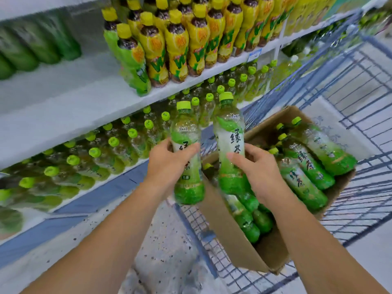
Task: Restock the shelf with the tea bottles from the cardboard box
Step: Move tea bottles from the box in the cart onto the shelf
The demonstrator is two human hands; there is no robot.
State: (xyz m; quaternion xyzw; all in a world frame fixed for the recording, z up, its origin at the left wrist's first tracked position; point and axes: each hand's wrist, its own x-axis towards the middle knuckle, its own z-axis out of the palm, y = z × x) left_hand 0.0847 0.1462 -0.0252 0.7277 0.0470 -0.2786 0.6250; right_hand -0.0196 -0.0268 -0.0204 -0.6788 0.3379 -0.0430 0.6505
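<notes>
My left hand [167, 164] grips a green tea bottle [187, 183] with a green cap, held upright just left of the cardboard box [237, 236]. My right hand [257, 172] grips a second green tea bottle [230, 134], upright above the box's near-left corner. The box sits in a wire cart and holds several green tea bottles [307, 168] lying on their sides. The lower shelf [118, 177] to the left carries rows of matching green-capped bottles [114, 145].
The upper shelf [84, 102] holds yellow-capped lemon tea bottles [178, 43] at the right and has bare white room at its left. Green packs [38, 45] lie at the far upper left. The wire cart [350, 209] fills the right side. Speckled floor [165, 240] lies below.
</notes>
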